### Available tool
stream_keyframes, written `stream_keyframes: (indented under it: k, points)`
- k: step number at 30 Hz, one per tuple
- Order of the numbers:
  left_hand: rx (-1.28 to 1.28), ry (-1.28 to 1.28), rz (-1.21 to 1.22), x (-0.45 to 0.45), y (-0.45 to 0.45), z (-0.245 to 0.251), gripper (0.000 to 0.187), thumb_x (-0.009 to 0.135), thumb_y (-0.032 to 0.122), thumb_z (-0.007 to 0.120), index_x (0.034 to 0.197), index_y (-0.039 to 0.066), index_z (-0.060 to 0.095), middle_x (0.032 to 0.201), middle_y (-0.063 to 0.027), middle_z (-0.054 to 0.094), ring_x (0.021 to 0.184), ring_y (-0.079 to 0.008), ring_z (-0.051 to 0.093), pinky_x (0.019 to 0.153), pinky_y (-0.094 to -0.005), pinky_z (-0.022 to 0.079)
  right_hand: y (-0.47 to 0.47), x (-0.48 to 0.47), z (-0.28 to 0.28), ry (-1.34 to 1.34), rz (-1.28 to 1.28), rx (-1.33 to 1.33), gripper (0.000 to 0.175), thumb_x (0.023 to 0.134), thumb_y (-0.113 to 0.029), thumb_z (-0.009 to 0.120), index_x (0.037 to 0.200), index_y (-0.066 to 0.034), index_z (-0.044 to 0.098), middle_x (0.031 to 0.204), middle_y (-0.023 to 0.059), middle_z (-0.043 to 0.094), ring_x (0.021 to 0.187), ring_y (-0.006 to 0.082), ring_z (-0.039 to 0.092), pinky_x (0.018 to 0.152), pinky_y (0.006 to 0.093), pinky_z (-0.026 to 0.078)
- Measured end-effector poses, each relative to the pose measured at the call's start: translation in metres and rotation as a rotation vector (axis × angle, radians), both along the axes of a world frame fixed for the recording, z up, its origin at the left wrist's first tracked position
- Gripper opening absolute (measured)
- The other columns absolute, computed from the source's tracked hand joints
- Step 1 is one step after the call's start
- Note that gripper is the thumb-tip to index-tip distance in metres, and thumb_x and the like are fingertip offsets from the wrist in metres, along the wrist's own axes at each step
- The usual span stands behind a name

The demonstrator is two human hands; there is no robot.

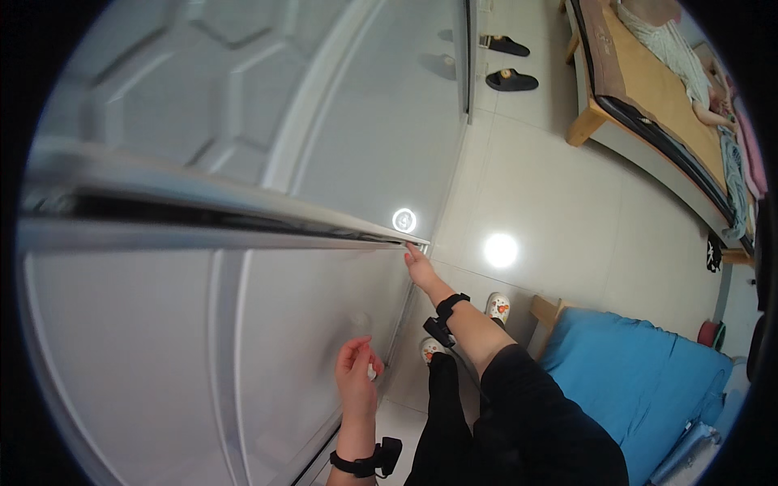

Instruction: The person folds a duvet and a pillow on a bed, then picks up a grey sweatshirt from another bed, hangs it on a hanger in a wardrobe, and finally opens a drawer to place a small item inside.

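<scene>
My right hand (pixel 420 268) reaches to the low end of a dark gap between two tall glossy grey door panels. Its fingertips touch the metal-trimmed edge (pixel 340 243) of the nearer panel (pixel 304 291); how firmly they hold it is partly hidden. Beyond the gap, the other panel (pixel 377 121) has a raised hexagon pattern on one part. My left hand (pixel 360 367) hangs in front of the nearer panel, fingers loosely curled. Something small and white shows beside these fingers, and I cannot tell whether it is held. Each wrist wears a black strap with a small device (pixel 439 331).
Behind me stands a low wooden-framed piece with a blue cover (pixel 632 370). Across the tiled floor (pixel 547 200), a person (pixel 665 48) lies on a wooden bed (pixel 638 67). Black slippers (pixel 512 79) lie near the bed. My feet wear white clogs (pixel 498 307).
</scene>
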State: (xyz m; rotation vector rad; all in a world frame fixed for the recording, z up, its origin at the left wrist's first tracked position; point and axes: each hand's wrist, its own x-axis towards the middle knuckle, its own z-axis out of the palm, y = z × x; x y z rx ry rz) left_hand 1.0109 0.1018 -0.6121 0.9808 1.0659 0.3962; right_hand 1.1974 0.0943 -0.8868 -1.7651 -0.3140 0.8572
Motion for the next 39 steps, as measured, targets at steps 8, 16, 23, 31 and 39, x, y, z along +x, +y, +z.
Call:
stream_keyframes:
  k: [8,16,23,31,39]
  points:
    - [-0.071,0.098,-0.005,0.037,-0.02,-0.051,0.011,0.09,0.005,0.05,0.098,0.003,0.056,0.066,-0.0008,0.044,0.054,-0.0123,0.043,0.05,-0.0269,0.035,0.044,0.015,-0.048,0.196,0.006,0.246,0.049,0.097,-0.031,0.04,0.136,-0.0017,0.036,0.134,0.0135,0.044,0.125,0.0239,0.038,0.105,0.033,0.03]
    - [-0.067,0.118,-0.107,0.06,-0.041,-0.062,0.012,0.093,0.01,0.047,0.099,0.004,0.055,0.066,-0.0018,0.045,0.049,-0.0121,0.039,0.045,-0.0257,0.033,0.025,0.042,0.0,0.014,-0.025,0.0,0.047,0.096,-0.032,0.037,0.129,0.0003,0.042,0.131,0.022,0.045,0.119,0.0366,0.043,0.102,0.0429,0.033]
    - [-0.262,0.115,-0.1,0.17,-0.07,0.003,0.02,0.1,0.025,0.036,0.106,0.011,0.049,0.06,0.0007,0.038,0.043,-0.0088,0.032,0.038,-0.0229,0.024,-0.113,0.052,0.147,0.198,0.098,0.109,0.056,0.097,-0.043,0.036,0.132,-0.0001,0.042,0.133,0.0194,0.046,0.123,0.0327,0.043,0.105,0.0368,0.031]
    - [-0.383,-0.18,-0.558,0.324,-0.168,0.083,0.022,0.099,0.026,0.036,0.11,0.01,0.046,0.069,0.0009,0.046,0.05,-0.0092,0.044,0.041,-0.0234,0.037,-0.286,0.18,0.371,-0.465,-0.087,0.24,0.047,0.088,-0.019,0.052,0.13,-0.0027,0.043,0.131,0.0153,0.045,0.125,0.0315,0.039,0.102,0.0392,0.033]
    - [-0.444,-0.265,-0.856,0.476,-0.234,0.161,0.041,0.099,0.036,0.031,0.124,0.007,0.044,0.116,-0.0087,0.052,0.105,-0.0226,0.053,0.085,-0.0367,0.047,-0.36,0.299,0.482,-0.741,-0.075,0.059,0.049,0.08,-0.015,0.059,0.126,-0.002,0.045,0.13,0.0138,0.046,0.126,0.0305,0.038,0.104,0.0422,0.031]
